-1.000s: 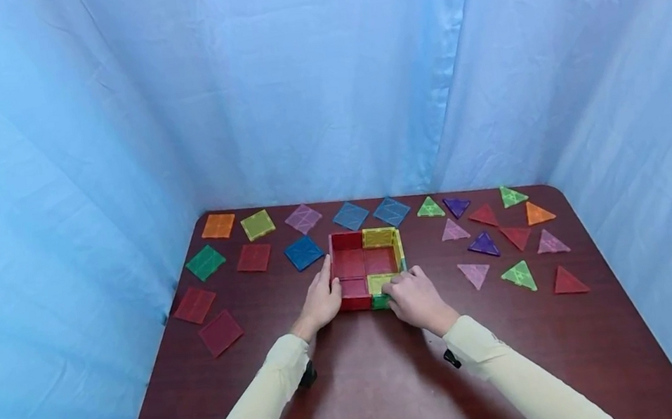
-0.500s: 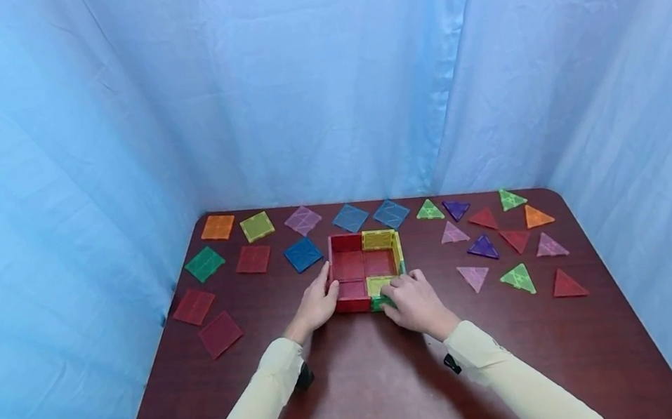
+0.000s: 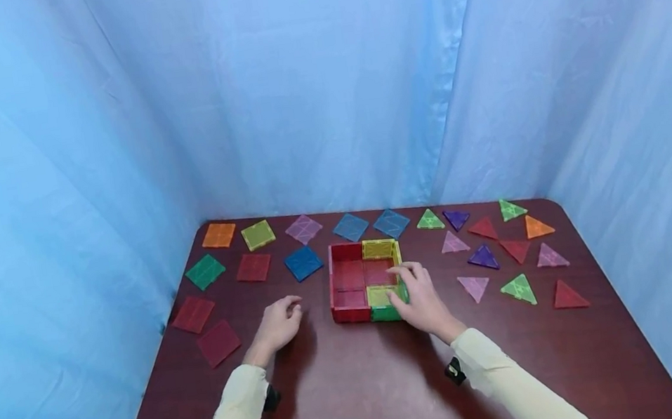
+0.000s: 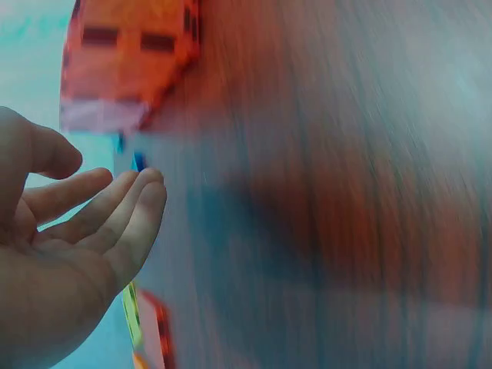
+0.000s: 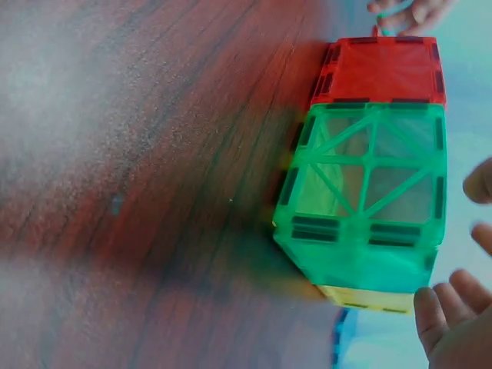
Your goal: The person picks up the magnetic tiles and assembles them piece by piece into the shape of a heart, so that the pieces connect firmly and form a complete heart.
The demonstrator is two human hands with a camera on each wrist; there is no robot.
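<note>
The dark red bench [image 3: 362, 404] carries everything; its top looks smooth, so a stray nudge would likely slide things across it. The box [image 3: 352, 315], a low, roofless square of see-through red, yellow and green panels, stands upright near the middle of the bench's width. Its panels meet edge to edge, and a sideways knock could probably part a seam and let neighbouring walls lean.

The person's right hand [image 3: 423, 303] is at the box's 4 o'clock corner, thumb and forefinger spread, pinching nothing; whether a fingertip brushes the box is hard to tell, since the right wrist view cuts the hand off. The left hand [image 3: 277, 325] is at 8 o'clock, well apart from the box, fingers loosely bent and holding nothing, so no hand braces the red side.

The green wall [image 5: 367, 161], nearest the right fingers, seems the likeliest to be pulled outward if one hooks its top edge. The blue square [image 3: 303, 263], flat at 10 o'clock, could be shoved by a careless leftward reach. Smallest, the pink triangle [image 3: 474, 287] near 3 o'clock might be swept aside if the right hand swung wide.
</note>
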